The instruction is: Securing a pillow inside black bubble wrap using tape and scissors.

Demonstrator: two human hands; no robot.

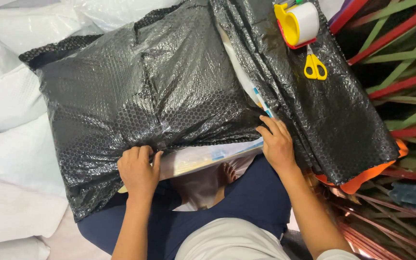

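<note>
You sit cross-legged, looking down at a large parcel wrapped in black bubble wrap [136, 96] that rests across your lap in the middle of the view. Your left hand [138, 171] is curled over its near edge, fingers gripping the wrap just below a strip of clear tape [162, 132]. Your right hand [276, 142] lies at the parcel's right near corner, fingers bent and pinching the wrap where a white sheet with blue marks [217, 156] peeks out from beneath.

A second folded layer of black bubble wrap [333, 110] lies to the right, with an orange edge [362, 182] showing under it. On top of it, well away from your hands, sit a yellow tape dispenser [297, 23] and yellow-handled scissors [315, 65]. White pillows [10, 96] lie to the left.

To do this well, I would judge: pull the wrap snug with both hands so the exposed sheet is covered, and keep the fold flat.
</note>
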